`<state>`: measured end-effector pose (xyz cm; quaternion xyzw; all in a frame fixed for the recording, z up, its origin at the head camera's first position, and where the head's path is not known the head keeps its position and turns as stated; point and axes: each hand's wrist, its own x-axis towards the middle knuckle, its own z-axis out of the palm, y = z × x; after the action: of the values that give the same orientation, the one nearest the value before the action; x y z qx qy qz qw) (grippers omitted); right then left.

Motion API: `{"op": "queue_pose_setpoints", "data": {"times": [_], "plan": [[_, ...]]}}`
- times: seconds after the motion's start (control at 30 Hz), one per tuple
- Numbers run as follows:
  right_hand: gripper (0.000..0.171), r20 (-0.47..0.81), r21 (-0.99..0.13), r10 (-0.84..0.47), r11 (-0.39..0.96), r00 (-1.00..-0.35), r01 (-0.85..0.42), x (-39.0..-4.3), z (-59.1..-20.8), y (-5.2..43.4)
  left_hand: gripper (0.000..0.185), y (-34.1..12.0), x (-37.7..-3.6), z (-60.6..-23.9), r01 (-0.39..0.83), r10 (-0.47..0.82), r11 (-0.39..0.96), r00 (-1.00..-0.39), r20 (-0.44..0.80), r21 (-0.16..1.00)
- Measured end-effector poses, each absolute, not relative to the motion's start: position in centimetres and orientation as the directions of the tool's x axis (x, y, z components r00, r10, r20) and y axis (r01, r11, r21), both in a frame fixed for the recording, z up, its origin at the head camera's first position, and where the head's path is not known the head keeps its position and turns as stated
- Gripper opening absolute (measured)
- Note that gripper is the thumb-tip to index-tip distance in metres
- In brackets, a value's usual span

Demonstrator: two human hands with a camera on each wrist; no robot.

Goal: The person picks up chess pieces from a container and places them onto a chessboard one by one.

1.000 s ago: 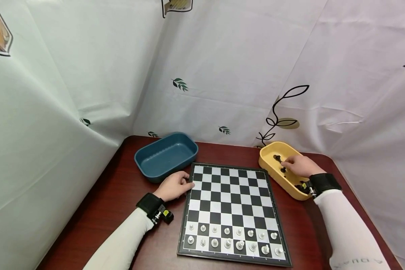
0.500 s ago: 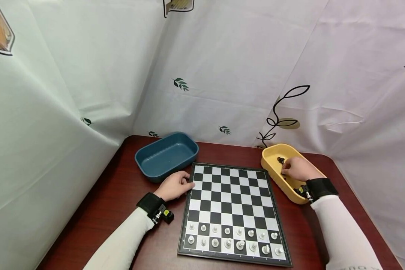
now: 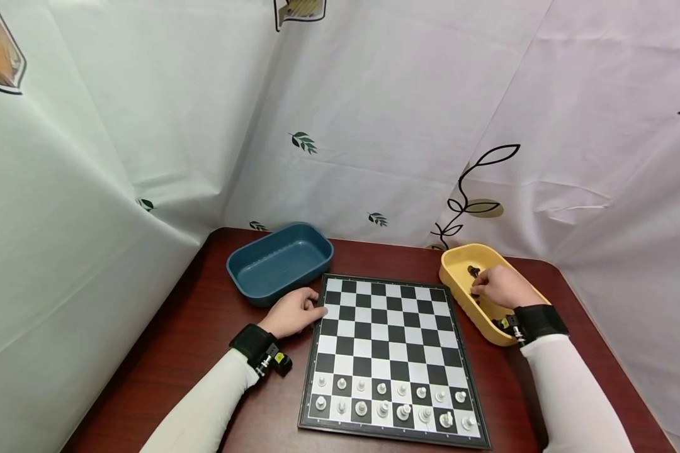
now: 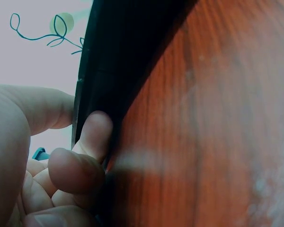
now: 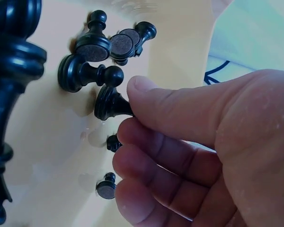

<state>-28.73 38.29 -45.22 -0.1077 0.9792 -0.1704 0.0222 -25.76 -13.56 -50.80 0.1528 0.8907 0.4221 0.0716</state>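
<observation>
Several illegible marks (image 3: pixel 404 430) edge the chessboard (image 3: pixel 388 349); right-hand fingers (image 5: pixel 136 134) pinch a chessman (image 5: pixel 110 104).

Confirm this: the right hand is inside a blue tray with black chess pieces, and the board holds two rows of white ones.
Not blue: the head view shows the right hand inside a yellow tray with black chess pieces. The board does hold two rows of white pieces.

White sleeves (image 3: pixel 206 397), black wristbands (image 3: pixel 541 319)
</observation>
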Motion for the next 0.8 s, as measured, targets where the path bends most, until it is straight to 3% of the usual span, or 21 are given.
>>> {"op": "queue_pose_setpoints", "data": {"times": [0.37, 0.8], "plan": [[0.011, 0.056, -0.279, -0.236, 0.929, -0.97, -0.243, -28.3, -44.7, 37.8, 0.046, -13.6, -25.8, -50.8, 0.215, 0.34, 0.593, -0.94, 0.0, 0.776], [0.009, 0.132, -0.293, -0.188, 0.93, -0.973, -0.22, -27.8, -43.4, 37.2, 0.046, -13.5, -25.6, -50.3, 0.208, 0.337, 0.598, -0.941, -0.007, 0.774]]}}
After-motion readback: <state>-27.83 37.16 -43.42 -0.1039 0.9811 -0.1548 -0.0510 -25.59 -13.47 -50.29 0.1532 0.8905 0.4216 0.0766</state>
